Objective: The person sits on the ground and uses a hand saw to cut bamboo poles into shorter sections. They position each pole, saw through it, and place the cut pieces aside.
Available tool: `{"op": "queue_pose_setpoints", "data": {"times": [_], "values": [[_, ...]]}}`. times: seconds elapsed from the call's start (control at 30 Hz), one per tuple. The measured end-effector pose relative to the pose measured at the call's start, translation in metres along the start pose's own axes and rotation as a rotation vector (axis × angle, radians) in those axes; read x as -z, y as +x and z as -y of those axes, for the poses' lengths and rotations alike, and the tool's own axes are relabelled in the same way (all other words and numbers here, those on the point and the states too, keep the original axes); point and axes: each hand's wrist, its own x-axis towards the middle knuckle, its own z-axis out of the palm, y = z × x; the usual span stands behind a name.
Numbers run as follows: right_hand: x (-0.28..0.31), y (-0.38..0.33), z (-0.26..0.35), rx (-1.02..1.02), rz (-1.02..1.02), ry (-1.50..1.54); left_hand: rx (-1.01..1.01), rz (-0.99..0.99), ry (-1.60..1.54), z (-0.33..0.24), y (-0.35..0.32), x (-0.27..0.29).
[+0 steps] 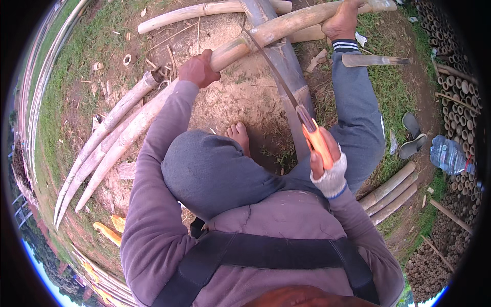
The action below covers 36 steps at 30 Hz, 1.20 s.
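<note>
Head view: looking straight down over a hooded head and purple sweatshirt with black straps across the back. The left hand, in the upper middle of the frame, is clenched around a pale bamboo pole that runs diagonally from the upper right down to the lower left (its far end bends with the lens). The right hand, right of centre and wearing a grey-white fingerless glove, is closed on the orange handle of a curved saw; the thin blade arcs up and left from the handle, and its tip meets the pole just to the right of the left hand. Under the blade lies a grey split bamboo trunk, running from the top centre down toward the middle of the frame.

A bare foot rests on sandy, sawdust-strewn ground at centre. A second foot, at the upper right above a blue-grey trouser leg with a striped cuff, presses on the same pole. More curved poles lie beside it at the left, touching one another. At the right side, a flat blade lies on the grass, a pair of grey sandals sits lower down, and a plastic water bottle lies beside stacked cut bamboo ends along the right rim. Three short poles lie side by side at the lower right.
</note>
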Motion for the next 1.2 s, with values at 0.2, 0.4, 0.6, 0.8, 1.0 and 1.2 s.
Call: {"op": "queue_pose_setpoints", "data": {"times": [0.2,0.4,0.6,0.8,1.0,1.2], "values": [[-0.075,0.141,-0.029,0.134,-0.129,-0.05,0.009,0.06,-0.001,-0.025,-0.004,0.016],[-0.068,0.153,-0.011,0.111,-0.081,-0.024,0.046,0.081,0.002,-0.018,-0.006,0.025],[0.015,-0.014,0.008,-0.087,0.02,0.008,0.006,0.031,-0.013,-0.011,-0.004,0.005],[-0.079,0.204,-0.017,0.136,-0.119,-0.116,-0.001,0.07,0.003,-0.028,0.007,0.02],[-0.024,0.072,0.003,-0.001,-0.02,0.02,0.046,0.063,0.001,-0.01,-0.004,0.022],[-0.02,0.043,-0.012,0.005,-0.016,0.037,0.031,0.072,0.011,-0.016,-0.004,0.016]]}}
